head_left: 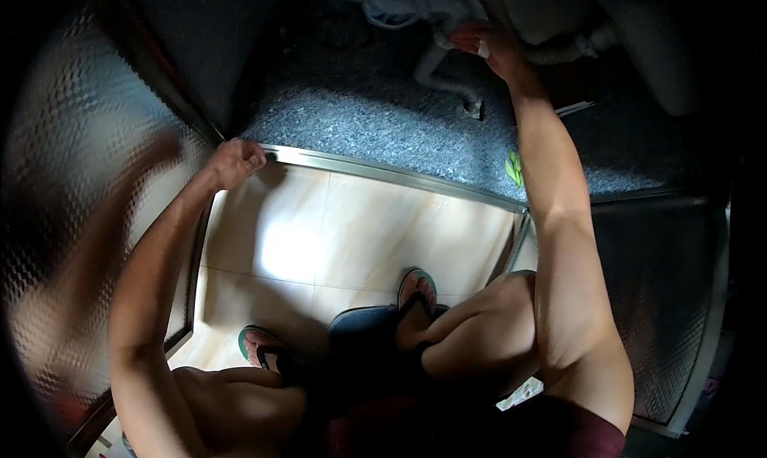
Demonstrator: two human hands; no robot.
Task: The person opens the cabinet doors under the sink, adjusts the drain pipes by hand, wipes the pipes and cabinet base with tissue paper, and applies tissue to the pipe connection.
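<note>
My left hand [237,162] rests at the left end of the metal edge strip [375,173], beside the open left door, with its fingers curled over the strip. Whether it grips anything there is hard to see. Up in the dark cabinet, my right hand [485,45] reaches to the grey drain pipe [435,62], its fingers at the pipe joint and something small and white [483,49] at the fingers. Shadow hides how the fingers meet the pipe. A green leafy piece [514,170] lies on the speckled cabinet floor [359,126], left of my right forearm.
Textured door panels stand open at the left [88,218] and right [655,298]. More hoses [559,52] run through the back of the cabinet. A thin pale stick [575,107] lies right of my right forearm. Below are floor tiles [359,218] and my sandalled feet.
</note>
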